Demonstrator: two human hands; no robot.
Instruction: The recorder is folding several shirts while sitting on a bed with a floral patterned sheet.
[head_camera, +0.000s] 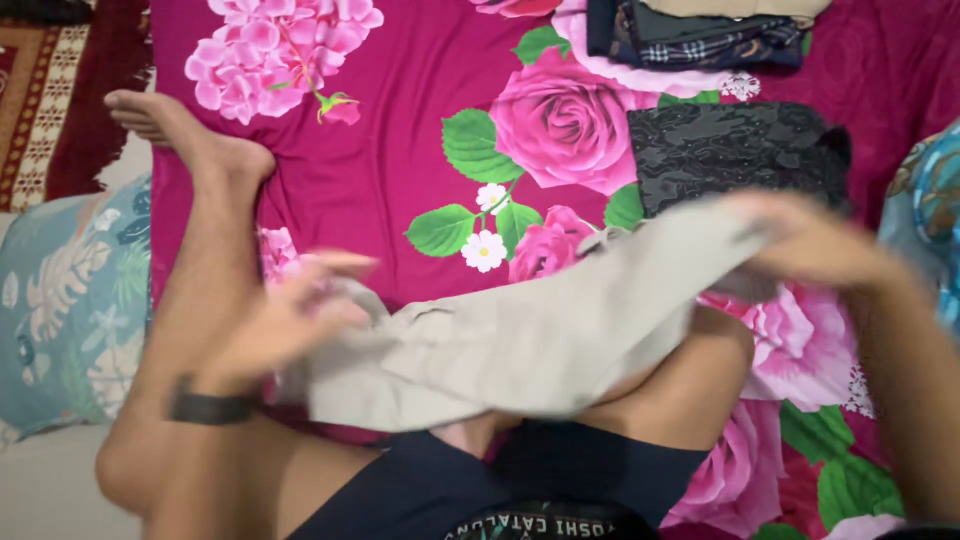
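Observation:
A beige garment (520, 330) stretches across my lap, over my bent right knee. My left hand (290, 310), blurred and with a black band on its wrist, grips the garment's left end. My right hand (810, 240), also blurred, holds the garment's right end, just in front of a folded dark patterned cloth (735, 150). My left leg runs up the left side of the magenta bedsheet (400, 180) with pink roses.
A stack of folded dark and checked clothes (700, 35) lies at the top edge. A blue leaf-print pillow (70, 290) sits at the left, another blue patterned cushion (930, 210) at the right. A red patterned rug (60, 90) shows at top left.

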